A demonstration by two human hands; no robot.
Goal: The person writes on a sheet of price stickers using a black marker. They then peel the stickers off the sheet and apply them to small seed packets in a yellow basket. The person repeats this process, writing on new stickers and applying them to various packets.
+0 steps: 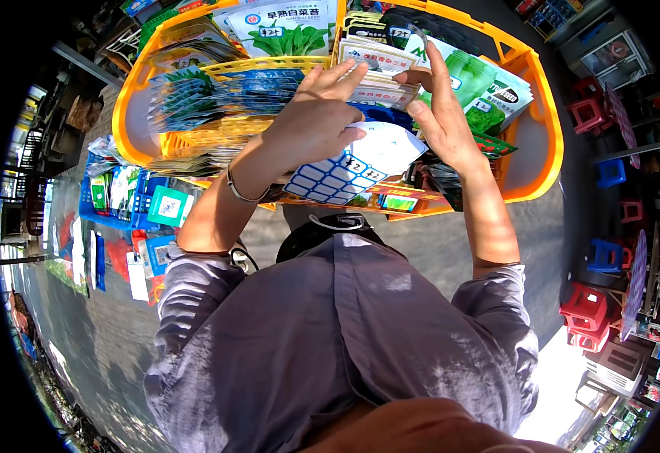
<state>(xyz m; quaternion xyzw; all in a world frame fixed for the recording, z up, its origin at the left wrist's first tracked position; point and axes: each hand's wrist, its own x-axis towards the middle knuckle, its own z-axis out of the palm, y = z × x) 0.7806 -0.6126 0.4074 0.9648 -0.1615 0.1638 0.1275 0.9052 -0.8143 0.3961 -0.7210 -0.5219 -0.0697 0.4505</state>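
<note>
My left hand (318,116) holds a sheet of blue-bordered price stickers (358,164) under its thumb; a few stickers bear handwritten marks. Its outstretched fingers reach over white seed packets (380,56) with red print, at or just above them. On the right side of these packets is my right hand (446,113), fingers apart and index finger pointing up. Whether its bent fingers touch the packets is unclear. Green-pictured seed packets (469,76) stand behind and to the right of it. All these packets sit in a yellow plastic basket (545,141) before me.
Yellow perforated dividers (273,63) split the basket, with blue seed packets (239,93) at left. A blue basket (89,204) with packets and a green card bearing a printed code (170,206) stand at left. Red stools (584,308) and blue stools (604,255) line the right.
</note>
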